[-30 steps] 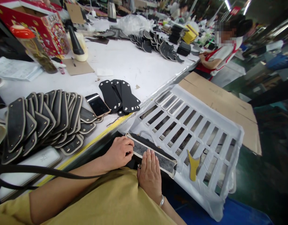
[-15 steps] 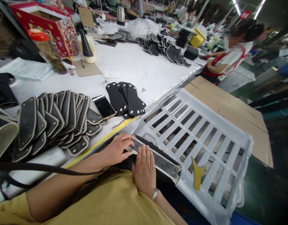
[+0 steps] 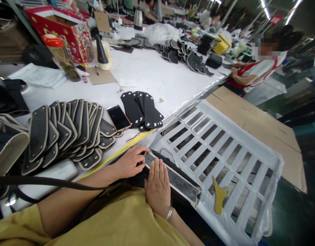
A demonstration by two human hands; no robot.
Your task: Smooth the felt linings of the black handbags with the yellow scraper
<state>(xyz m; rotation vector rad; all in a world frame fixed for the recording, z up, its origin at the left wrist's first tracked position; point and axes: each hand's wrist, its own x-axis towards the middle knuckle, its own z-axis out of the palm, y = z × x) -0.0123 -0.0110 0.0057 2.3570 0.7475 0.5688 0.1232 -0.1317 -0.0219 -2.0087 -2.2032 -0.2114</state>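
Note:
A long dark piece that looks like part of a bag, its speckled grey panel (image 3: pixel 181 181) framed by pale edges, lies tilted in front of my body. My left hand (image 3: pixel 132 162) has its fingers curled at the panel's upper left end, closed on the edge there. Flat on the middle of the panel rests my right hand (image 3: pixel 159 184), fingers straight and side by side, a metal bracelet at the wrist. Much of the dark underside is hidden by my hands and yellow shirt.
Left on the table stand several black pale-edged flaps (image 3: pixel 62 133), a phone (image 3: pixel 118 118) and black strips (image 3: pixel 142 109). To the right, a slotted white crate (image 3: pixel 249 147) carries a yellow cutout (image 3: pixel 219 196). A co-worker (image 3: pixel 260 65) sits beyond a cardboard sheet (image 3: pixel 255 126).
The whole scene has shifted slightly right as the head camera turned. My left fingers have curled in more at the panel's end; my right hand stays flat on it.

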